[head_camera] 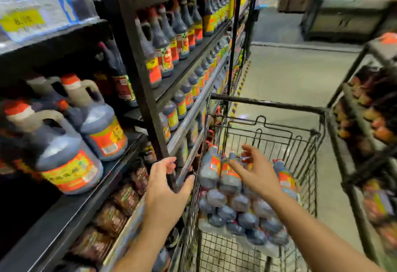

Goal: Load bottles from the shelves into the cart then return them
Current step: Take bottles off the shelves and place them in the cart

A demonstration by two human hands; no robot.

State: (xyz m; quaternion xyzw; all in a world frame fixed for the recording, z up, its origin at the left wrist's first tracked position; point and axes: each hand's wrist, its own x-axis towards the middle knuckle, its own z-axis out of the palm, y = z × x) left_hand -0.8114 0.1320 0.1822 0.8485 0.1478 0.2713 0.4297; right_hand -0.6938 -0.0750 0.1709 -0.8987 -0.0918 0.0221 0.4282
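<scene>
Dark sauce bottles [229, 182] lie stacked on sides in cart [268, 103], pile filling near end of basket. Your right hand [257, 175] hovers just over top row, fingers spread, holding nothing. Your left hand [165, 188] is cupped at shelf upright [135, 61] beside cart rim; cannot tell if grip closes. Likely at turn from loading to returning. Next: clamp one top bottle, lift clear without toppling the pile.
</scene>
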